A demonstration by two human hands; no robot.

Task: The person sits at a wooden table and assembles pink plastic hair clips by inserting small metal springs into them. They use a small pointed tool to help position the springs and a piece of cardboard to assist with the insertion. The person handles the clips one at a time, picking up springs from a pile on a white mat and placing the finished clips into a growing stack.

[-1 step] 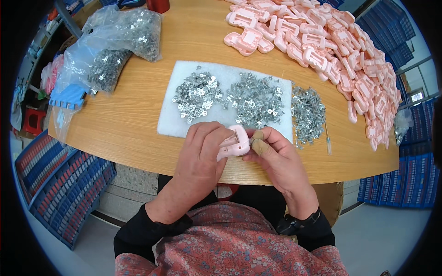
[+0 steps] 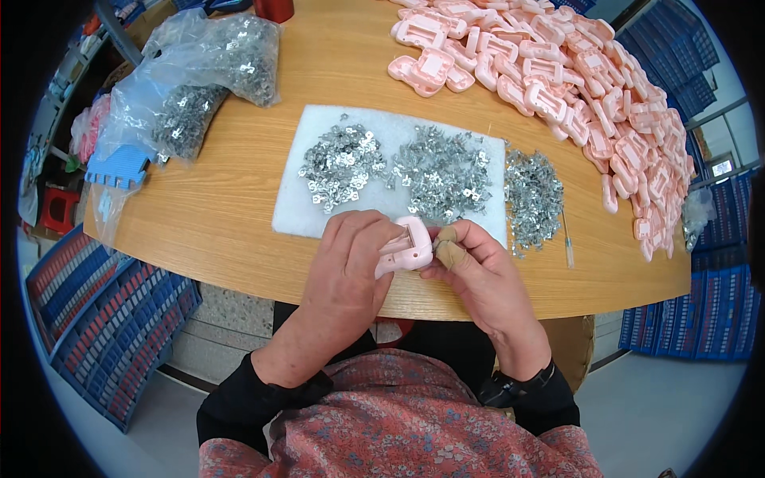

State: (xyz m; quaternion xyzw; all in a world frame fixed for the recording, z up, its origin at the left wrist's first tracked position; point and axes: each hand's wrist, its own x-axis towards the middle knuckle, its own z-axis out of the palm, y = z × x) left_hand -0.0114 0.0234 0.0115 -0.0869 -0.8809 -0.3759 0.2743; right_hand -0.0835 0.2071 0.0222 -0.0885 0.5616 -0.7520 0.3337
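Note:
My left hand [image 2: 348,259] is wrapped round a pink plastic housing [image 2: 413,248] with a rectangular opening, just over the front part of the table. Tan coverings sit on the thumb and a fingertip of my right hand [image 2: 484,267], which is pinched closed against the housing's right end. Whatever lies between those fingertips is too small and hidden to name. Beyond my hands, a white foam sheet [image 2: 291,209] carries two heaps of small metal clips, the left heap [image 2: 341,167] and the right heap [image 2: 443,171]. Another heap of small metal parts [image 2: 532,199] lies on the wood beside it.
A large pile of pink housings [image 2: 558,88] covers the table's far right. Clear bags of metal parts [image 2: 191,119] and a blue foam piece [image 2: 117,166] are at the left. A thin screwdriver-like tool [image 2: 568,243] lies right of the heaps. Blue racks [image 2: 119,319] stand below the left edge.

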